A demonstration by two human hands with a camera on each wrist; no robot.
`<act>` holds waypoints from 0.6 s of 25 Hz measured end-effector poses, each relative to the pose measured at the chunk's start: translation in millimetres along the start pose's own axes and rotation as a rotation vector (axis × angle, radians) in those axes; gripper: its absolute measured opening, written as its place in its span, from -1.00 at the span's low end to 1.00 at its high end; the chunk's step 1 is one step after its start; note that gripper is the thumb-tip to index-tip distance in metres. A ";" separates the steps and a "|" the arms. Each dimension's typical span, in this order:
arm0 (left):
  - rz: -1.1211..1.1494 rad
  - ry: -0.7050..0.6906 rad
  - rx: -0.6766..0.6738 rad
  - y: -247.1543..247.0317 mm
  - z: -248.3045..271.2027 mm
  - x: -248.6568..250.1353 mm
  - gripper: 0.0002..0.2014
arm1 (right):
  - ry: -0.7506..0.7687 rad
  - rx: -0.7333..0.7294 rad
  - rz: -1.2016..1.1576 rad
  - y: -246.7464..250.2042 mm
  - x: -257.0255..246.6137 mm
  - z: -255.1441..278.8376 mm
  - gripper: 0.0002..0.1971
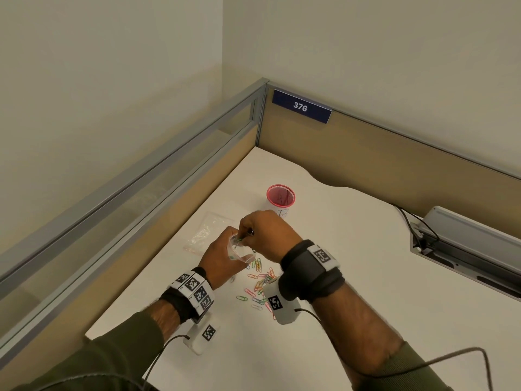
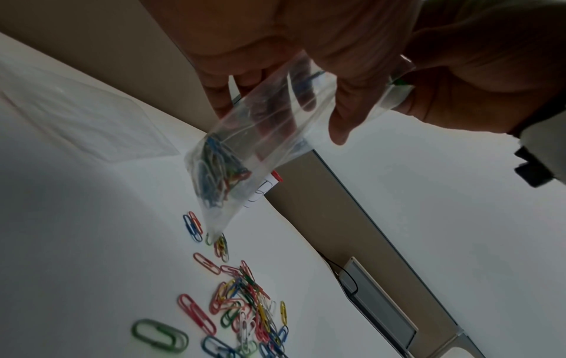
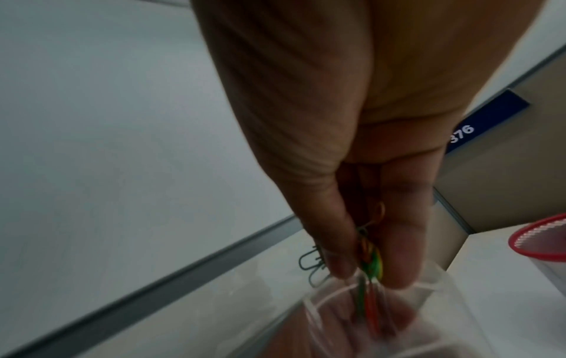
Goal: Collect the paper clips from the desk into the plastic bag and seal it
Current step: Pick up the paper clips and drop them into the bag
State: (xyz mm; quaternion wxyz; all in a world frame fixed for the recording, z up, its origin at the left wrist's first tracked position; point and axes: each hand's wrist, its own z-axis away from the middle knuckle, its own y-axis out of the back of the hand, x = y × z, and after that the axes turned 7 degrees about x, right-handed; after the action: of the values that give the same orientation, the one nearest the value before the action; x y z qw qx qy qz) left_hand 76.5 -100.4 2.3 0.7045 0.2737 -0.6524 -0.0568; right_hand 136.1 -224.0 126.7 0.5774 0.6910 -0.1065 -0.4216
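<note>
My left hand (image 1: pixel 222 256) holds a small clear plastic bag (image 1: pixel 239 248) above the desk, mouth up; several coloured clips lie in its lower corner (image 2: pixel 219 174). My right hand (image 1: pixel 263 235) pinches a bunch of paper clips (image 3: pixel 369 259) right at the bag's open mouth (image 3: pixel 367 298). Green and red clips hang down into the opening. A loose heap of coloured paper clips (image 1: pixel 260 283) lies on the white desk (image 1: pixel 352 277) below both hands, and shows in the left wrist view too (image 2: pixel 245 307).
A second clear bag (image 1: pixel 207 231) lies flat on the desk to the left. A red-rimmed cup (image 1: pixel 280 197) stands behind my hands. Partition walls close the desk's left and far sides. A grey cable box (image 1: pixel 465 244) with wires sits at the right.
</note>
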 end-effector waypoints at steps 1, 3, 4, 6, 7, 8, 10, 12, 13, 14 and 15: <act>0.004 0.015 0.011 -0.3 -0.2 0.9 -0.53 | 0.006 -0.021 0.045 -3.7 -1.0 -1.3 -0.87; 0.026 0.055 0.016 0.3 0.4 3.7 -0.47 | -0.005 -0.034 0.087 -9.5 -1.3 -2.6 -0.85; 0.019 0.050 0.013 0.7 0.6 5.1 -0.47 | -0.007 -0.018 0.086 -9.5 -1.5 -2.2 -0.86; 0.021 0.007 -0.002 1.4 0.2 3.4 -0.54 | -0.001 0.059 0.016 -5.3 0.4 1.0 -0.88; 0.052 -0.009 -0.008 2.0 -0.2 0.9 -0.58 | -0.009 0.107 -0.039 -2.1 4.0 4.1 -0.89; 0.093 -0.022 -0.012 3.5 0.4 -1.4 -0.61 | -0.028 0.158 -0.093 0.4 10.8 8.5 -0.88; 0.142 -0.040 0.009 8.3 1.7 -7.4 -0.63 | -0.120 0.240 -0.161 -3.9 38.1 19.0 -0.86; 0.163 -0.042 0.031 14.1 2.8 -11.5 -0.64 | -0.281 0.222 -0.090 -23.4 77.0 31.6 -0.83; 0.173 -0.038 0.036 16.7 2.7 -13.5 -0.64 | -0.373 0.162 -0.007 -37.4 94.6 39.3 -0.80; 0.179 -0.037 0.041 18.4 2.7 -14.5 -0.64 | -0.462 0.077 0.059 -52.8 109.7 48.3 -0.75; 0.177 -0.032 0.047 19.8 3.0 -14.3 -0.64 | -0.532 -0.002 0.093 -68.7 121.0 57.3 -0.70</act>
State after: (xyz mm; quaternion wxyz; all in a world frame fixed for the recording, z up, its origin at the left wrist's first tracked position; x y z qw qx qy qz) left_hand 66.2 -78.4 -1.3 0.6895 0.2304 -0.6864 0.0164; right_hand 147.5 -320.0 11.4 0.5485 0.5498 -0.2857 -0.5615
